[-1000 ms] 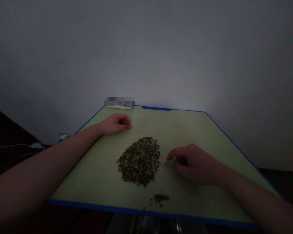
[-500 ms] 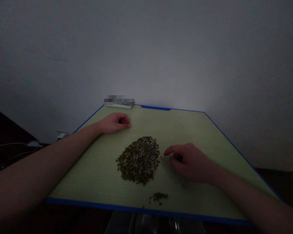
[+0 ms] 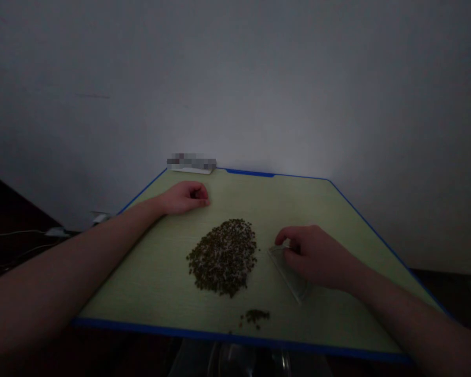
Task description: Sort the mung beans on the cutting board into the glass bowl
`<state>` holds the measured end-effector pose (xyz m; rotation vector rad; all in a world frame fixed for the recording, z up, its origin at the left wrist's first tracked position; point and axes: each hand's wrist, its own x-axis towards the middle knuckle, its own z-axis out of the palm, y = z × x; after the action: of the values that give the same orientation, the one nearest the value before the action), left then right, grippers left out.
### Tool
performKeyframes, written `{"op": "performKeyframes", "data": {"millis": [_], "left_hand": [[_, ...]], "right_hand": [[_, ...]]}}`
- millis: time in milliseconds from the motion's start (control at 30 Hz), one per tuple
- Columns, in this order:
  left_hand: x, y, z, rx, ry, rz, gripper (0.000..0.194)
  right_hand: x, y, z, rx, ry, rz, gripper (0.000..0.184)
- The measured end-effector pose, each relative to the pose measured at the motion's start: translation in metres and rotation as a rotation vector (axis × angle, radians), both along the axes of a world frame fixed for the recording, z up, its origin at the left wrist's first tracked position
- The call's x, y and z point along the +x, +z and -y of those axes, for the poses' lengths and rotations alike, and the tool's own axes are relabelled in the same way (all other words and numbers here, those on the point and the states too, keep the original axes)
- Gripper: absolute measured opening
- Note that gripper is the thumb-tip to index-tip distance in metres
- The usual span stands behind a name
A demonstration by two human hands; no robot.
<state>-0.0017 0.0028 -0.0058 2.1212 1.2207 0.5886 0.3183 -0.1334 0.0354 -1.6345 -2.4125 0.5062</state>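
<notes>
A heap of small dark green and brownish seeds or beans (image 3: 223, 259) lies mid-table; their exact kind is hard to make out in the dim light. Right of the heap, a clear plastic bag (image 3: 288, 275) lies on the tabletop, partly covered by my right hand (image 3: 312, 254). My right thumb and forefinger are closed on the bag near its upper edge. Beyond the heap, to the left, my left hand (image 3: 186, 198) rests on the table, its fingers loosely curled and nothing seen in them. A small cluster of the same pieces (image 3: 257, 315) sits near the front edge.
The pale yellow-green table (image 3: 149, 283) has a blue rim. At its far left corner stands a white object (image 3: 192, 168) with a blurred-out top. A glass vessel (image 3: 253, 361) shows below the front edge. Cables (image 3: 15, 232) run at the left, and a wall rises behind.
My right hand has shifted right, away from the heap, and the bag's near corner has moved with it. My left hand and the heap stay where they were.
</notes>
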Motion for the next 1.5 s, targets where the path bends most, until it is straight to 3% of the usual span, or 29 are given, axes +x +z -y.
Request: {"op": "performKeyframes", "data": {"millis": [400, 1067, 1500], "left_hand": [[0.0064, 0.0087, 0.0063, -0.013, 0.017, -0.007, 0.025], [0.0019, 0.0027, 0.0008, -0.001, 0.007, 0.002, 0.028], [0.0044, 0.0062, 0.0040, 0.001, 0.011, -0.016, 0.027]], "right_hand": [[-0.0009, -0.0039, -0.0013, 0.006, 0.033, -0.031, 0.027], [-0.0019, -0.0088, -0.0028, 0.016, 0.104, -0.080, 0.028], [-0.0043, -0.0082, -0.0046, 0.031, 0.077, -0.063, 0.031]]}}
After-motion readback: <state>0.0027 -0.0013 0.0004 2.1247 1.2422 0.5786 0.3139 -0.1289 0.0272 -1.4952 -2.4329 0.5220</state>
